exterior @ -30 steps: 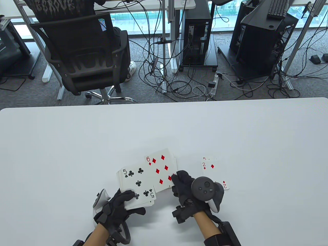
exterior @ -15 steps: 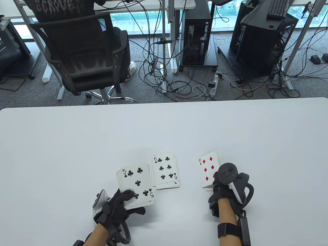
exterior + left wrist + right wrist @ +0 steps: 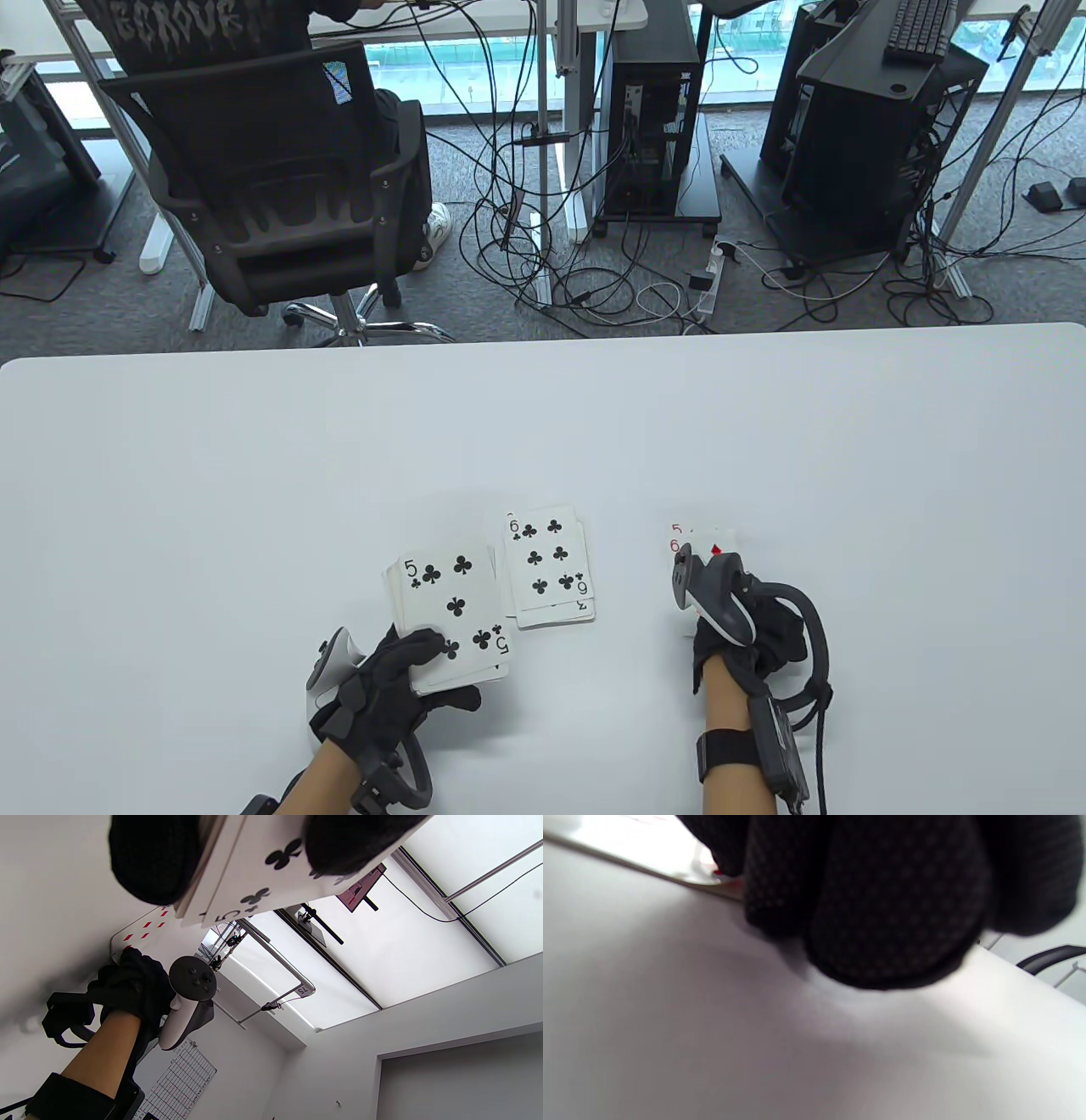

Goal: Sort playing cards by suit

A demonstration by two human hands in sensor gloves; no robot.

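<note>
My left hand (image 3: 441, 675) grips a face-up deck (image 3: 450, 607) with the five of clubs on top; the left wrist view shows its fingers (image 3: 155, 857) curled round that deck (image 3: 254, 866). A clubs pile (image 3: 550, 570) topped by the six of clubs lies just right of it on the white table (image 3: 254, 475). Farther right, my right hand (image 3: 721, 611) is turned on its side over the diamonds pile (image 3: 700, 542). Its fingers (image 3: 882, 899) are curled on the near end of the six of diamonds (image 3: 144, 931), which lies on that pile.
The table's far edge runs across the middle of the table view. Beyond it are an office chair (image 3: 280, 170) with a seated person, computer towers (image 3: 653, 127) and loose cables (image 3: 594, 289) on the floor.
My right hand carried the six of diamonds from the clubs pile rightwards and lowered it onto the diamonds pile, rolling onto its side. The left hand and deck stayed still.
</note>
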